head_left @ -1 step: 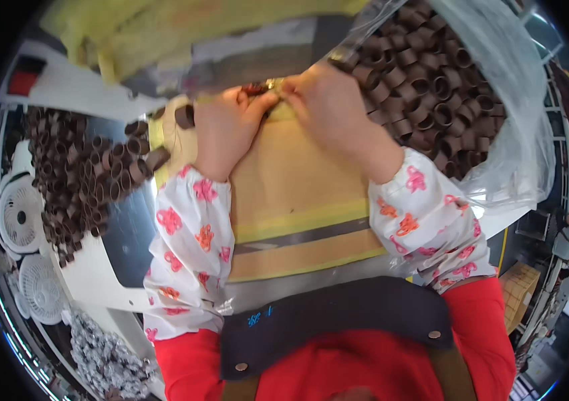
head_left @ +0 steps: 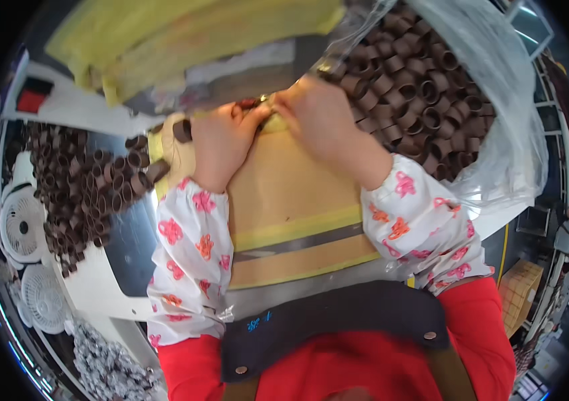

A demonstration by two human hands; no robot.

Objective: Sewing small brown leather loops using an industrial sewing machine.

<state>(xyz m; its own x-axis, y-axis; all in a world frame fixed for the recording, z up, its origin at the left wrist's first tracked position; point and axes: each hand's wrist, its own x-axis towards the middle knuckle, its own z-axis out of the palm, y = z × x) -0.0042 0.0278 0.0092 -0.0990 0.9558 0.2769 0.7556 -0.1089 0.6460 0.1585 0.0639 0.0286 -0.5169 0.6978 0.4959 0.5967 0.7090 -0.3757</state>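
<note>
My left hand (head_left: 221,137) and my right hand (head_left: 318,117) meet at the far edge of a tan board (head_left: 291,177) with yellow tape strips. The fingers of both are closed in a pinch, tip to tip. What lies between them is hidden by the fingers, and I cannot make it out. Just beyond the fingertips are a small red part and a shiny metal part (head_left: 262,99), under a dark machine body (head_left: 231,77) draped with yellow cloth (head_left: 191,40). A short brown tube (head_left: 182,131) is beside my left wrist.
Brown tube pieces (head_left: 74,187) are heaped on the left of the table. More brown tubes (head_left: 418,87) fill a clear plastic bag (head_left: 511,154) on the right. White fans (head_left: 24,224) and a grey, crumpled-looking pile (head_left: 110,357) are at lower left. A cardboard box (head_left: 519,294) stands at right.
The whole view has shifted a little, so the board and hands appear slightly lower. Both hands stay pinched at the same spot on the board's far edge.
</note>
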